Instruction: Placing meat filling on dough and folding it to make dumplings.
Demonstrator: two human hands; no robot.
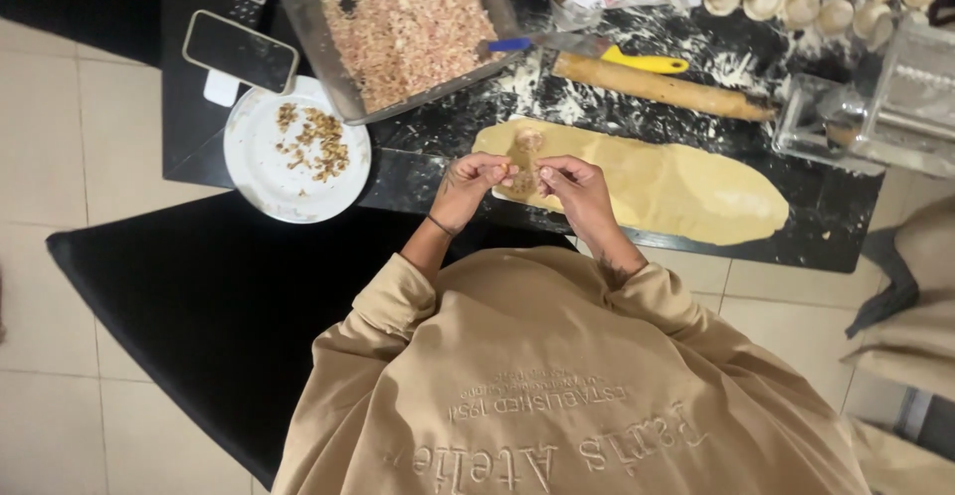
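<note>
Both hands, left hand [476, 179] and right hand [569, 179], pinch a filled dough piece [524, 165] over the dough sheet [676, 182]; uneven squeeze likely splits the seam, leaking filling.

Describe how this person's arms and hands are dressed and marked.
Both arms wear loose tan sweatshirt sleeves with ribbed cuffs, pushed up so the forearms are bare. The left hand has a thin dark band around its wrist and a small dark marking on its back. The right hand is bare, with a dark marking on the forearm near the cuff. No gloves, no rings visible.
</note>
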